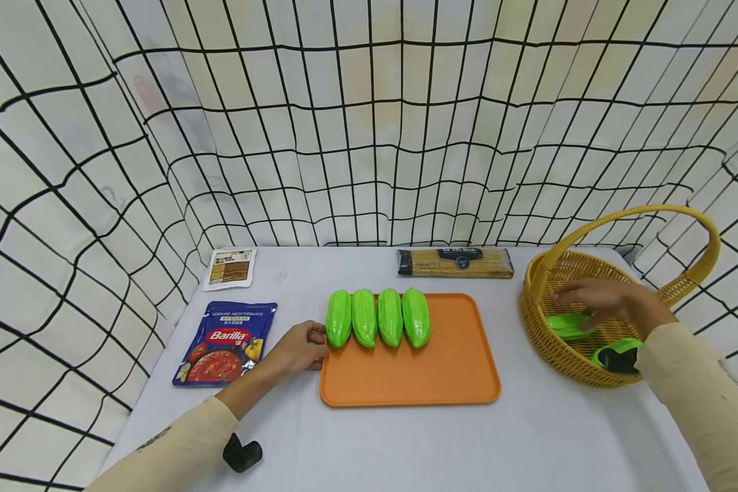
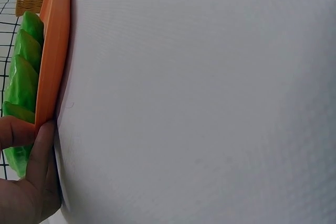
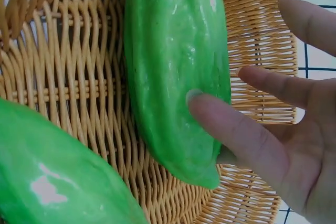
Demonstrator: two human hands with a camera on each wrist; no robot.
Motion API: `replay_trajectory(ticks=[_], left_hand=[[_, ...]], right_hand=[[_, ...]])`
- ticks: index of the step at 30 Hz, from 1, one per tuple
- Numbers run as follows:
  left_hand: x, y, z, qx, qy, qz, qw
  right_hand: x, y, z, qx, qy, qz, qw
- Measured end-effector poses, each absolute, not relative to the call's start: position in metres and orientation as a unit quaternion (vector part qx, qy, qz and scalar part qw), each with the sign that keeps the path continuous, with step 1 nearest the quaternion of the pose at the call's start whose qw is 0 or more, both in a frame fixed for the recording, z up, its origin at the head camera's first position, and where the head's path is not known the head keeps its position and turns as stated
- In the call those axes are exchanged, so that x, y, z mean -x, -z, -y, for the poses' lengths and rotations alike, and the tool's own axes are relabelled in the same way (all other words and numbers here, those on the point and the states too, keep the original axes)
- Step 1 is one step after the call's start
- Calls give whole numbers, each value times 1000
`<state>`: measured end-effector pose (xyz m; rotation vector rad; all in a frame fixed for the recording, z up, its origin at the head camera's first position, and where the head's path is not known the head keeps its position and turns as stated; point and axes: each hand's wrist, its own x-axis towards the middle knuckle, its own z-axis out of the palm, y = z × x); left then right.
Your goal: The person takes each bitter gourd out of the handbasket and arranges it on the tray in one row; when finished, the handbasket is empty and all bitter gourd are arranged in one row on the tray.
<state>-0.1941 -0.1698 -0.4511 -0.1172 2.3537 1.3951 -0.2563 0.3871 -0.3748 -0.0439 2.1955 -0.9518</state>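
In the head view, an orange tray (image 1: 408,379) carries a row of several glossy green bitter melons (image 1: 364,318) along its far left part. My left hand (image 1: 300,347) pinches the tray's left edge; the left wrist view has its fingers (image 2: 39,163) at the rim. Over at the right, my right hand (image 1: 605,299) reaches into a wicker basket (image 1: 541,335), fingers spread. In the right wrist view, its thumb (image 3: 236,132) lies over a ridged bitter melon (image 3: 176,61); contact is unclear. Another bitter melon (image 3: 47,171) lies beside it in the basket.
A blue Barilla sauce pouch (image 1: 224,345) lies left of the tray, with a small white-and-brown packet (image 1: 230,268) behind it. A spaghetti pack (image 1: 458,262) lies beyond the tray. A small black object (image 1: 242,453) sits near my left forearm. Black-grid netting (image 1: 375,137) stands around the table.
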Motion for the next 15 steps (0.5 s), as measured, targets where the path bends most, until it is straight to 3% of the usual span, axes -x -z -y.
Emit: replay_trajectory(ticks=[7,15], left_hand=[[195,451,170,43,-496,-845,198],[194,452,171,40,-498,-844,196]], right_hand=[[264,368,-392,27,393,-847,356],[264,368,-396,95,337,-899,263]])
